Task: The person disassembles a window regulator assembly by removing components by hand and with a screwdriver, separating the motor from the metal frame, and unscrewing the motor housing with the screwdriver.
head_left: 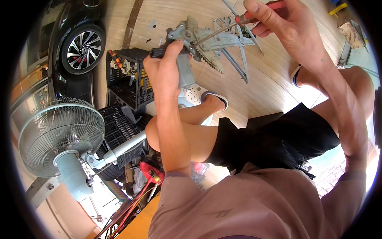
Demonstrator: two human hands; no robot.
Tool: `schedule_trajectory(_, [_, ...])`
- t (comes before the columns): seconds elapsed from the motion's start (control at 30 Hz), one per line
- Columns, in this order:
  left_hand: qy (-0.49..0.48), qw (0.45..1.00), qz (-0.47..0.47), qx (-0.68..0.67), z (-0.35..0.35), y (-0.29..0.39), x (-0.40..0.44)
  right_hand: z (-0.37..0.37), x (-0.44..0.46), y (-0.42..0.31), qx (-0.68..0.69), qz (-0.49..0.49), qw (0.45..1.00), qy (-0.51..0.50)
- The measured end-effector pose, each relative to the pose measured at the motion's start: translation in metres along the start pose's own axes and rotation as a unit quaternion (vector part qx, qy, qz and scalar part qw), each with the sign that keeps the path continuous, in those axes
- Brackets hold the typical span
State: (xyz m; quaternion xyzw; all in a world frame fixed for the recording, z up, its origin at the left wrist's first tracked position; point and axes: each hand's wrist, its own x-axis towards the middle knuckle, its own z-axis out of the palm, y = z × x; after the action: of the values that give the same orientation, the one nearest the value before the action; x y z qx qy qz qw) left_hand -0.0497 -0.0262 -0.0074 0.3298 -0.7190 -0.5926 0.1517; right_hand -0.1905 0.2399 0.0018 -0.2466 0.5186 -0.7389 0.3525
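At the upper middle, my left hand [165,69] is closed round a grey motor housing [185,71] with a black connector part. The housing is joined to a metal mechanism [223,41] with toothed gear plates and long thin arms, which reaches to the right. My right hand [278,24] grips the red handle of a screwdriver [217,34] at the upper right. The screwdriver's shaft slants down to the left, and its tip is at the mechanism near the motor housing. Whether the tip sits in a screw is too small to tell.
A standing fan [59,137] is at the left, beside black plastic crates [129,105] holding parts. A dark car's wheel [83,49] is at the upper left. Small parts [153,24] lie on the tiled floor [274,79]. Cables and a red tool [150,172] are at the lower left.
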Motion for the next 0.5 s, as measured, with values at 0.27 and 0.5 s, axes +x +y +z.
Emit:
schedule_trajectory(0.27, [-0.002, 1.0, -0.002, 0.005, 0.001, 0.002, -0.001, 0.027, 0.009, -0.006, -0.047, 0.042, 0.988, 0.14])
schedule_trajectory(0.5, [-0.004, 1.0, -0.004, -0.029, 0.002, 0.004, -0.004, 0.015, 0.013, 0.019, -0.107, -0.069, 0.984, 0.12])
